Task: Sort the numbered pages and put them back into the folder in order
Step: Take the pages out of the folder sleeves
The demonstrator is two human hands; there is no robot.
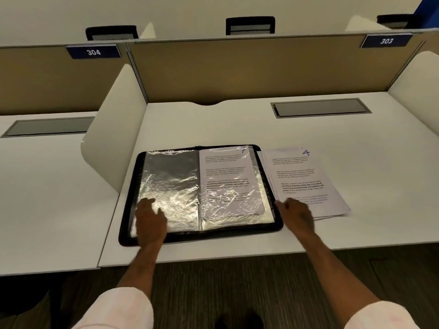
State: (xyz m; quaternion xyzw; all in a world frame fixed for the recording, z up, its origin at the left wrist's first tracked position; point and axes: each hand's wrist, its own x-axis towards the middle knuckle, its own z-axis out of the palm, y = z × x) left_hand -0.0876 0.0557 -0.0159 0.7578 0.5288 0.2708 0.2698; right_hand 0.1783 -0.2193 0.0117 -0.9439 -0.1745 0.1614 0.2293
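A black zip folder (273, 186) lies open on the white desk. Its left side shows an empty, shiny plastic sleeve (171, 176). The right sleeve holds a printed page (225, 172) with a handwritten 7 at its top corner. Just right of the folder lies a loose stack of printed pages (306, 176), the top one marked 4. My left hand (149, 217) rests flat on the lower left of the empty sleeve. My right hand (297, 213) lies on the near edge of the loose stack, fingers pointing toward the folder's right border.
The white desk (237, 124) has curved side dividers (114, 129) and a tan back panel. A grey cable hatch (320, 108) sits at the back right. Labels 304 and 303 hang on the panels. Black chair backs show beyond.
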